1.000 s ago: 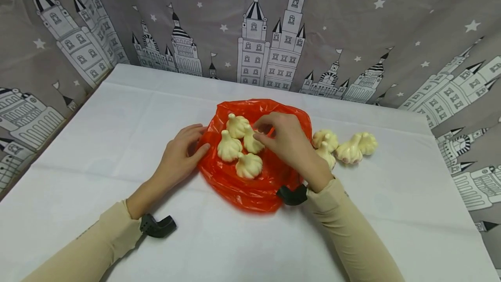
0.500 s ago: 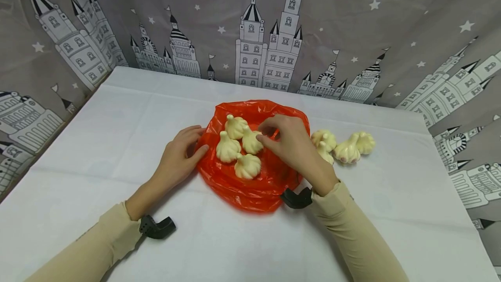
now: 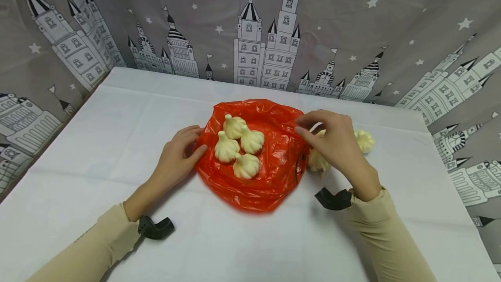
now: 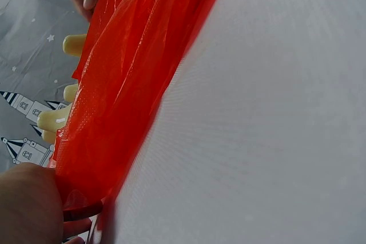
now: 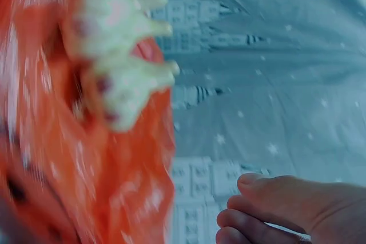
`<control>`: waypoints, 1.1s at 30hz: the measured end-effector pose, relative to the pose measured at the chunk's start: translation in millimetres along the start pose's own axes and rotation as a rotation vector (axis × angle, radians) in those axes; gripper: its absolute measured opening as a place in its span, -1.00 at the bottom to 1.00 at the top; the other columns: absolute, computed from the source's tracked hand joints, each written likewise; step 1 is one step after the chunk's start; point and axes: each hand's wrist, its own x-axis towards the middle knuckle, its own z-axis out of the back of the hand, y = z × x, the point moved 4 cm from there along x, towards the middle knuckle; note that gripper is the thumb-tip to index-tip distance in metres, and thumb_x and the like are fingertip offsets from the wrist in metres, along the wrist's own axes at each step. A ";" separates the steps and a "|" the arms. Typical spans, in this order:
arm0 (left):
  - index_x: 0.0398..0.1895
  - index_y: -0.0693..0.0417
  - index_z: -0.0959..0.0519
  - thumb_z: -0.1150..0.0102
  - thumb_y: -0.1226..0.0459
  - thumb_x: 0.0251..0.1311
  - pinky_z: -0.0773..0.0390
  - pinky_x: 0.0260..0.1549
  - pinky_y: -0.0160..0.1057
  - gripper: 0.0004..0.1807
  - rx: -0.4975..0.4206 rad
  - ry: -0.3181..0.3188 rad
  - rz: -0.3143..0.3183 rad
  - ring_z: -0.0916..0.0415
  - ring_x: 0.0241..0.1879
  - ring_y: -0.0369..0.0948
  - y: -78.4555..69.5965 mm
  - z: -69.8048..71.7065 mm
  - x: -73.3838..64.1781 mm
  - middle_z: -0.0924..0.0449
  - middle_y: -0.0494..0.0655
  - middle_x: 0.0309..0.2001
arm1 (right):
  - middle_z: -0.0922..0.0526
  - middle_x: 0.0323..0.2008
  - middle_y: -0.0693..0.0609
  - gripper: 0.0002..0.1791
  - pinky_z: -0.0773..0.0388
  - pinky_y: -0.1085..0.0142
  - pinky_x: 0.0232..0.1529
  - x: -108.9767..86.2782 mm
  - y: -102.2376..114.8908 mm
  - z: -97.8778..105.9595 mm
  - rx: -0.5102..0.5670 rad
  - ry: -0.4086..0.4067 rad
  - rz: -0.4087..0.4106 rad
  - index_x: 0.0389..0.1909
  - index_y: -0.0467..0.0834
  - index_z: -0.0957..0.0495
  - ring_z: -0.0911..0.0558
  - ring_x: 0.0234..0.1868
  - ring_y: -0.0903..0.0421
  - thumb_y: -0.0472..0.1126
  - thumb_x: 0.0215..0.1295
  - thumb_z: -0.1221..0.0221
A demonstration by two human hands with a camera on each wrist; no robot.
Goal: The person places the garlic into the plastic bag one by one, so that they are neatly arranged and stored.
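An open red plastic bag [image 3: 281, 153] lies on the white table with several cream garlic bulbs [image 3: 245, 167] in its left half. My left hand [image 3: 177, 155] holds the bag's left rim, thumb on the inner side; in the left wrist view its fingers [image 4: 77, 227] are partly hidden by the red film. Over the right rim hovers my right hand [image 3: 334, 140], fingers loosely bent and nothing between them. Beneath and beyond it, more garlic bulbs [image 3: 318, 162] lie on the table outside the bag, partly covered by the hand. The right wrist view is blurred.
The white-covered table [image 3: 242, 247] extends around the bag. One garlic bulb [image 3: 365, 141] shows to the right of the right hand. A grey curtain [image 3: 332, 8] printed with castles and stars hangs behind the table.
My right hand has drawn away from a garlic bulb inside the bag and moved right, past the bag's rim, above the loose bulbs. The left hand has stayed in place.
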 end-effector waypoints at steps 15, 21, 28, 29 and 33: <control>-0.05 0.25 -0.70 -0.27 0.31 0.40 -0.31 0.47 0.30 -0.81 0.006 0.004 0.007 -0.36 0.48 0.12 0.5 0.5 -0.6 -0.58 0.22 0.34 | -0.85 -0.24 -0.05 -0.82 -0.41 0.65 -0.36 -40.5 -62.2 72.9 -0.169 -0.163 -0.124 -0.07 -0.05 -0.82 -0.52 -0.35 0.71 -0.19 0.34 -0.42; -0.03 0.25 -0.70 -0.27 0.31 0.40 -0.32 0.46 0.30 -0.80 0.012 0.002 0.005 -0.37 0.48 0.12 0.3 0.7 -0.7 -0.58 0.21 0.35 | -0.84 -0.26 -0.12 -0.83 -0.38 0.75 -0.37 -47.7 -79.2 89.5 -0.209 -0.205 -0.161 -0.10 -0.08 -0.82 -0.48 -0.37 0.80 -0.24 0.31 -0.43; -0.06 0.25 -0.69 -0.26 0.32 0.40 -0.34 0.45 0.29 -0.82 0.016 -0.004 0.000 -0.37 0.47 0.12 1.1 0.9 -1.2 -0.58 0.21 0.35 | -0.83 -0.23 -0.19 -0.79 -0.43 0.81 -0.26 -48.6 -94.6 88.7 -0.186 -0.141 -0.163 -0.05 -0.18 -0.80 -0.48 -0.32 0.75 -0.31 0.31 -0.41; -0.06 0.25 -0.69 -0.26 0.31 0.40 -0.34 0.45 0.29 -0.82 0.020 -0.004 -0.002 -0.37 0.47 0.12 1.5 0.5 -1.1 -0.58 0.20 0.35 | -0.83 -0.23 -0.20 -0.77 -0.44 0.81 -0.26 -49.1 -96.8 88.6 -0.183 -0.131 -0.161 -0.04 -0.19 -0.79 -0.47 -0.32 0.75 -0.32 0.30 -0.42; -0.07 0.25 -0.69 -0.26 0.32 0.39 -0.34 0.45 0.30 -0.82 0.028 0.001 -0.004 -0.37 0.47 0.12 3.3 -1.0 -0.3 -0.58 0.21 0.35 | -0.82 -0.18 -0.24 -0.71 -0.45 0.81 -0.30 -51.4 -104.5 88.0 -0.176 -0.077 -0.189 0.01 -0.21 -0.77 -0.46 -0.36 0.79 -0.33 0.26 -0.44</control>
